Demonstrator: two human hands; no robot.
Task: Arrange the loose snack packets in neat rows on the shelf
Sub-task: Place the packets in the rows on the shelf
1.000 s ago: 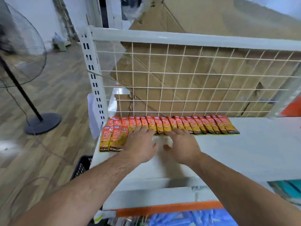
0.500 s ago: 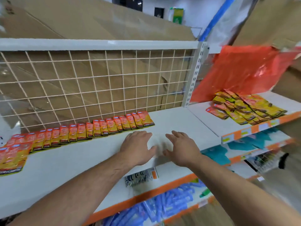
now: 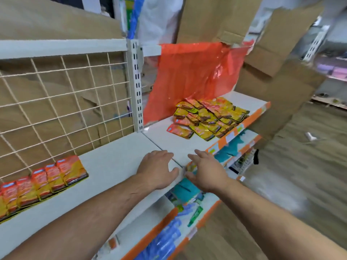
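Note:
A neat overlapping row of orange and yellow snack packets (image 3: 39,182) lies at the left on the white shelf (image 3: 112,162), in front of a wire grid back. A loose heap of yellow and red snack packets (image 3: 208,117) sits on the adjoining shelf section at the right. My left hand (image 3: 157,168) hovers palm down over the bare shelf near the seam between the two sections, fingers relaxed and holding nothing. My right hand (image 3: 205,170) is just right of it at the shelf's front edge, fingers spread, also empty.
A red plastic bag (image 3: 193,79) hangs behind the heap. Cardboard sheets (image 3: 272,62) lean behind and to the right. A slotted white upright post (image 3: 136,87) divides the sections. Lower shelves (image 3: 169,233) hold blue and teal goods. Wood floor lies at the right.
My view has swung right from the arranged row toward the loose heap. Both hands left the row's edge and travelled right along the shelf, staying empty.

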